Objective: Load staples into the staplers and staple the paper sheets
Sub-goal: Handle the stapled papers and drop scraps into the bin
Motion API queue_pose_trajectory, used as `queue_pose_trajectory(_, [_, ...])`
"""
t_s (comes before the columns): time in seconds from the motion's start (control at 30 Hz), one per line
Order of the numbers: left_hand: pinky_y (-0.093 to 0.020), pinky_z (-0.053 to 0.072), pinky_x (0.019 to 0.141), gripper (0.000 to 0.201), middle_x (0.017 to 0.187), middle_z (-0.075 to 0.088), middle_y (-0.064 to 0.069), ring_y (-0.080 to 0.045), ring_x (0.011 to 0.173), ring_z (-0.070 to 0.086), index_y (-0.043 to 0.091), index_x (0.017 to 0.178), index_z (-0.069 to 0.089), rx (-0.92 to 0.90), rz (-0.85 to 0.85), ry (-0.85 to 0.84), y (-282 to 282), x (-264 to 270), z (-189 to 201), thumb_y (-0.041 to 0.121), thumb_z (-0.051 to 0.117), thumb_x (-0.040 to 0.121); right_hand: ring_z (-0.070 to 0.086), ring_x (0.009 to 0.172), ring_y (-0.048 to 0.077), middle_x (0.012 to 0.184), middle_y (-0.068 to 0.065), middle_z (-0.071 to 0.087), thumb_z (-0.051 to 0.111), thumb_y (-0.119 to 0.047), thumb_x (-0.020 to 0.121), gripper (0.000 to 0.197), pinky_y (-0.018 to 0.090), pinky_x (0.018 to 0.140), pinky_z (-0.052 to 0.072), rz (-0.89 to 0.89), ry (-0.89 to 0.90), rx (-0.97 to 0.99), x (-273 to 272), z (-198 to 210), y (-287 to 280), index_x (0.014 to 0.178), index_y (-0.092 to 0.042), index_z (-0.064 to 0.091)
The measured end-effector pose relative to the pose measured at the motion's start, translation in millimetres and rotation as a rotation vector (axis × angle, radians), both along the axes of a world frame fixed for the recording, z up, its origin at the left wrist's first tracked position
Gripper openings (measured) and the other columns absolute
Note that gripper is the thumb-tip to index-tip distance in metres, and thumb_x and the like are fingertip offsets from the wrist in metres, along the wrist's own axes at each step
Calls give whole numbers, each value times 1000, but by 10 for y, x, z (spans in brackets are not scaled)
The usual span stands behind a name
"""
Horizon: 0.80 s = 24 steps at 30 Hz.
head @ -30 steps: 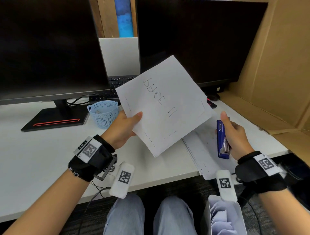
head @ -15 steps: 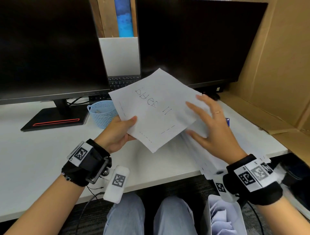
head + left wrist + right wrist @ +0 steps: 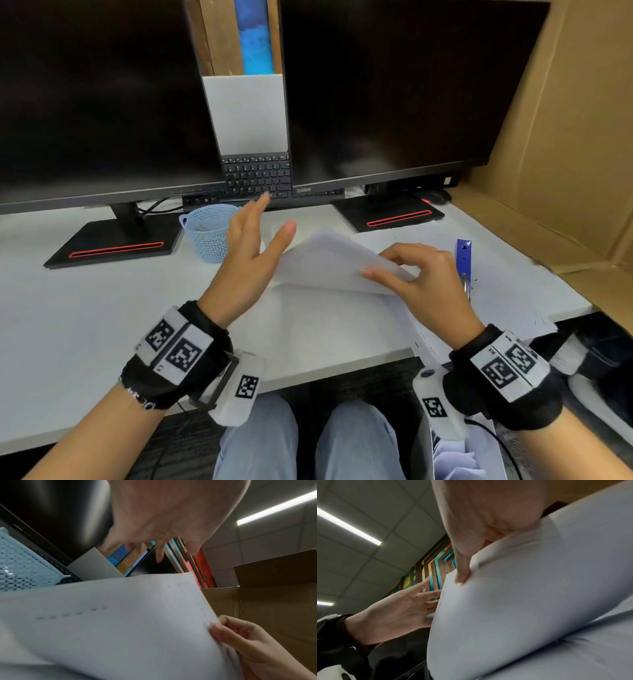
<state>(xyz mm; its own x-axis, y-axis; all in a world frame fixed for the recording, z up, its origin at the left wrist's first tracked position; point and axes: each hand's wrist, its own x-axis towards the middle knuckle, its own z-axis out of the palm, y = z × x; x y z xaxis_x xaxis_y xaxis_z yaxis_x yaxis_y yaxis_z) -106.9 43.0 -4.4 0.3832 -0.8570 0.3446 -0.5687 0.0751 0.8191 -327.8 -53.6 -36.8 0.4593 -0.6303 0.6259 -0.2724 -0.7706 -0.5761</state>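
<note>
The right hand (image 3: 423, 274) is pinching the near corner of the white stapled paper sheets (image 3: 329, 262), thumb on top, lifting them off the white paper pile (image 3: 359, 315) on the white desk (image 3: 85, 308). The left hand (image 3: 248, 253) is hovering beside them, fingers spread, gripping nothing. The blue metal stapler (image 3: 463, 255) is lying just right of the right hand. Judging by this, paper handling is in hand; next, fresh sheets need squaring up under the stapler.
</note>
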Motion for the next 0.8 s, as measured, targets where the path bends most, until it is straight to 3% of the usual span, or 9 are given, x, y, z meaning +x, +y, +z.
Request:
queue_pose_trajectory(0.07, [-7, 17, 105, 48, 150, 29, 14, 8, 136, 22, 34, 139, 44, -128, -94, -88, 34, -44, 74, 52, 45, 94, 65, 80, 6, 80, -8, 72, 71, -41, 77, 28, 29, 82, 53, 4, -33, 71, -10, 11, 2, 81, -14, 73])
queue_pose_trajectory(0.13, [-4, 27, 102, 43, 135, 51, 16, 7, 128, 42, 30, 129, 54, -167, -211, -142, 68, -107, 135, 50, 53, 91, 66, 85, 4, 83, -9, 73, 74, -38, 76, 25, 24, 81, 53, 8, -52, 141, -11, 7, -3, 82, -14, 73])
queue_pose_trajectory(0.23, [-22, 44, 99, 46, 114, 67, 12, -4, 110, 61, 27, 124, 57, -150, -276, -144, 47, -217, 149, 37, 71, 82, 67, 87, 2, 85, -11, 73, 75, -35, 77, 21, 17, 79, 51, 25, -64, 187, -11, -9, -8, 84, -15, 73])
queue_pose_trajectory(0.33, [-37, 54, 90, 60, 104, 69, 6, -11, 98, 67, 29, 129, 51, -156, -252, -88, -10, -250, 112, 30, 79, 76, 67, 87, 3, 86, -11, 73, 74, -32, 79, 18, 15, 77, 51, 57, -52, 211, -22, -4, -7, 86, -16, 73])
queue_pose_trajectory(0.43, [-37, 57, 84, 74, 97, 71, 1, -12, 88, 71, 31, 134, 43, -134, -244, 2, -70, -239, 105, 23, 83, 72, 66, 89, 4, 88, -10, 73, 73, -33, 78, 19, 18, 79, 53, 72, -29, 218, -30, 13, 7, 87, -17, 73])
queue_pose_trajectory(0.57, [-39, 55, 89, 85, 107, 70, 1, -11, 97, 68, 37, 136, 38, -106, -230, 18, -170, -185, 79, 27, 86, 66, 66, 87, 3, 87, -11, 72, 73, -35, 77, 21, 18, 81, 52, 78, -19, 206, -24, 28, 20, 89, -17, 74])
queue_pose_trajectory(0.7, [-9, 45, 85, 99, 125, 61, 9, 6, 115, 54, 39, 143, 28, -98, -244, 9, -202, -176, 66, 26, 87, 64, 65, 88, 2, 88, -11, 72, 72, -31, 80, 19, 15, 78, 51, 104, 5, 195, -26, 31, 32, 91, -16, 75])
queue_pose_trajectory(0.77, [-8, 46, 82, 99, 115, 68, 8, 4, 110, 59, 38, 144, 28, -72, -287, 3, -198, -190, 77, 23, 87, 65, 64, 89, 1, 88, -12, 72, 70, -30, 83, 17, 11, 77, 49, 118, 32, 177, -19, 37, 41, 93, -17, 74])
queue_pose_trajectory(0.8, [-13, 49, 86, 94, 111, 70, 6, -2, 104, 64, 36, 142, 33, -57, -315, -4, -199, -197, 76, 21, 86, 66, 64, 89, 1, 88, -11, 72, 69, -29, 84, 16, 10, 76, 48, 124, 43, 166, -15, 36, 43, 94, -17, 74])
